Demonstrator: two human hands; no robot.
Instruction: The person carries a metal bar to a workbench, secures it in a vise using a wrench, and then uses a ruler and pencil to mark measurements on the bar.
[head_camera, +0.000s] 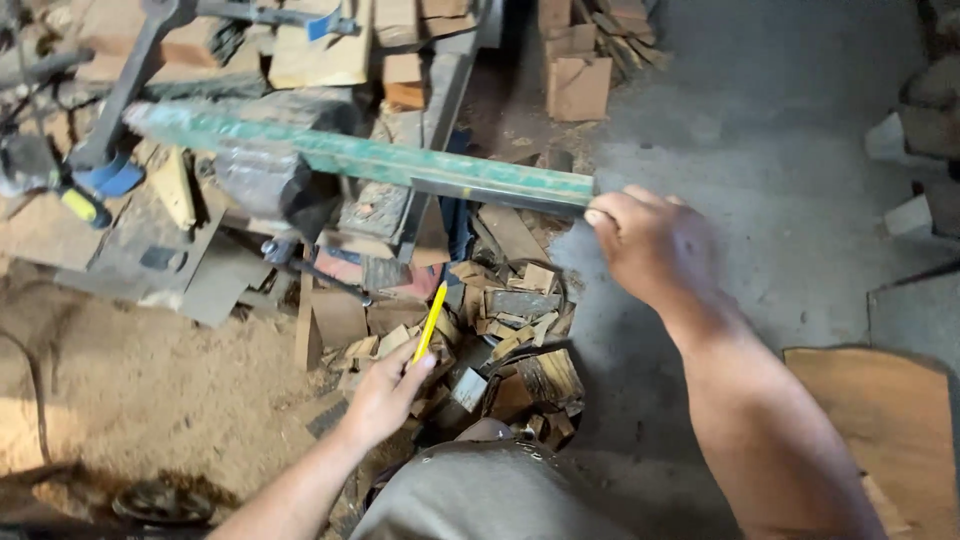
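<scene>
A long green-painted metal bar (360, 158) lies across a vise (275, 180) and reaches from the upper left to the middle. My right hand (650, 240) grips the bar's right end. Lower down, my left hand (385, 392) holds a yellow pencil (431, 320) with its tip pointing up toward the bar, a short way below it.
A round bin (520, 340) full of several wood offcuts sits under the bar. Sawdust covers the floor at left (140, 380). Wood blocks (578, 85) and boards pile at the top. A wooden board (880, 420) lies at the lower right on grey concrete.
</scene>
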